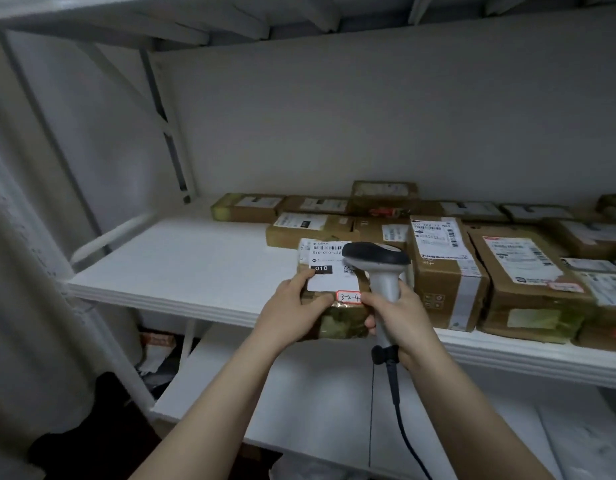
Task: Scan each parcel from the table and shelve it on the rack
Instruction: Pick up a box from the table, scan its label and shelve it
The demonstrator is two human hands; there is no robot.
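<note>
A brown cardboard parcel (329, 271) with a white label marked "010" and a red-edged sticker reading "3-2-4" sits at the front edge of the white rack shelf (182, 261). My left hand (294, 308) grips its near left corner, thumb on the label. My right hand (401, 315) grips the handle of a grey barcode scanner (381, 268), whose dark head hangs over the parcel's label. One right finger touches the parcel's front. The scanner's black cable (401, 420) hangs down.
Several taped cardboard parcels (448, 268) lie in rows across the shelf's right and back. The shelf's left part is bare white board. A lower shelf (299, 393) lies beneath. The rack's upright post (168, 123) stands at the left, with a curtain beside it.
</note>
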